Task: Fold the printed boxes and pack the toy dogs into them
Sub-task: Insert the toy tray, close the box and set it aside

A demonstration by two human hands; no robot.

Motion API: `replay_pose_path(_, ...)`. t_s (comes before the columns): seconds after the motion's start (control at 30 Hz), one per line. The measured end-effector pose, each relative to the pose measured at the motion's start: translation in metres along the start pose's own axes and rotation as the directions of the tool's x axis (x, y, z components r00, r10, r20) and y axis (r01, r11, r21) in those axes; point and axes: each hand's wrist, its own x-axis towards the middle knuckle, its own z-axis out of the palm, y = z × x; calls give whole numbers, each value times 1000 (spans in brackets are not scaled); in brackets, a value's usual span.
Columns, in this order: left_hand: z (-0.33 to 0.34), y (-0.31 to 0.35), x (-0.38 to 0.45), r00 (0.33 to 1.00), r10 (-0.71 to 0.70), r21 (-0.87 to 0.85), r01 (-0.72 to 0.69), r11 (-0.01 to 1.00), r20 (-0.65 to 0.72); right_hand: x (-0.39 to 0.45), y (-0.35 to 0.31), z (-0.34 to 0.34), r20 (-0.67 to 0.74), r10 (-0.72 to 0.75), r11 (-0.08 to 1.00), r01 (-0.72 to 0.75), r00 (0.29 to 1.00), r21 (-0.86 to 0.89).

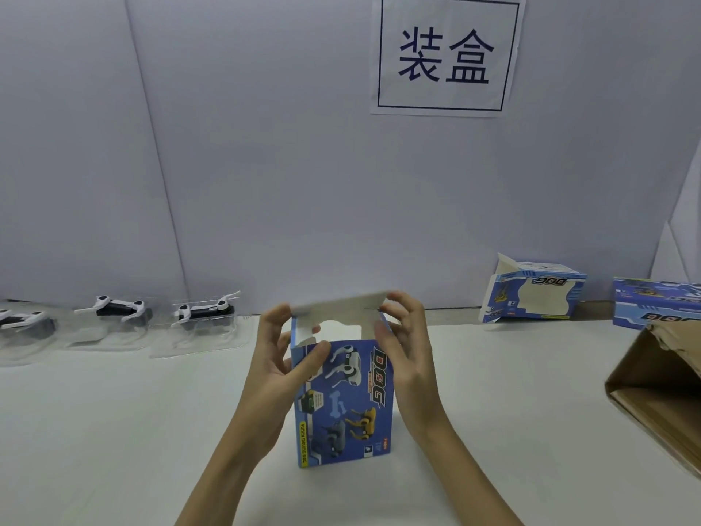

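Boxes (pixel 341 404): three; toy dogs (pixel 205 311): three.

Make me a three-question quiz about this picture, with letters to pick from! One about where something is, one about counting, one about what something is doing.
1. Where are the toy dogs?
A. far left, by the wall
B. inside the cardboard carton
C. on the sign

2. How many toy dogs show?
A. one
B. three
C. six

3. The blue box between the hands is:
A. flat
B. upright, top open
C. crushed

Answers: 1 A, they line the left wall. 2 B, three lie in clear trays. 3 B, the left hand and right hand hold its raised flap.
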Motion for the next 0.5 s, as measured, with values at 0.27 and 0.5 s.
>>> replay_pose_path(0.27, -6, 0, -2, 995, 99, 137, -99, 986, 0, -6, 10, -2, 43, 99, 966, -106, 994, 235)
replay_pose_path(0.5, -2, -7, 0, 988, 152, 153, -156, 976, 38, -6, 15, 2, 70, 14, 997, -8, 997, -73)
